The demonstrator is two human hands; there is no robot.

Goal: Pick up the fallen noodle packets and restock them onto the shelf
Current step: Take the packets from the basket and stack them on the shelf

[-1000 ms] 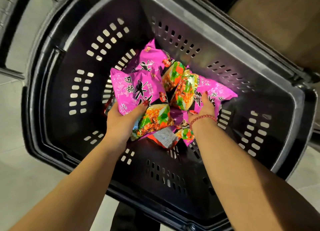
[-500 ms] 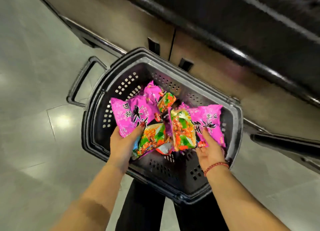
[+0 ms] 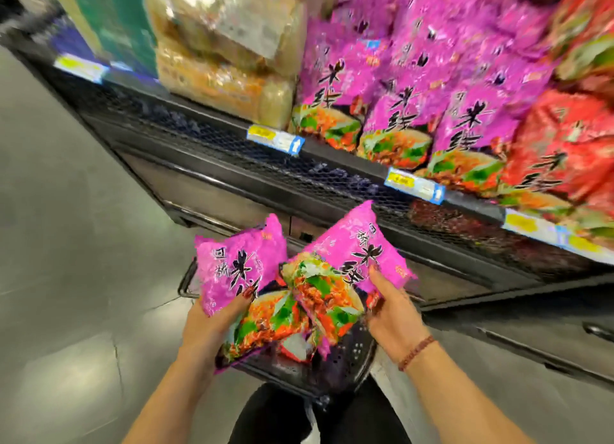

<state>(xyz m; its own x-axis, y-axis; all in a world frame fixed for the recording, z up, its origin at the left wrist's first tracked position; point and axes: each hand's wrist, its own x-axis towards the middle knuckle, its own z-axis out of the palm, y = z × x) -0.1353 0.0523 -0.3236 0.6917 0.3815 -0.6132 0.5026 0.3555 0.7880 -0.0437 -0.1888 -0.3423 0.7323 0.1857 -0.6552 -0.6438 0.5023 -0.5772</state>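
Currently, the left noodle packet (image 3: 239,270) is gripped by the left hand (image 3: 212,324), thumb across its face. The right noodle packet (image 3: 345,267) is pinched near its lower edge by the right hand (image 3: 395,314). Both packets overlap above the basket (image 3: 332,370). The matching pink row (image 3: 415,88) on the shelf (image 3: 332,164) lies up and to the right, nearer the right hand. The right noodle packet's long axis points toward it. Motion blur hides any shelf gaps, and the basket contents are mostly covered.

Glossy plastic pkts (image 3: 242,270); metal mesh shelf (image 3: 212,144).
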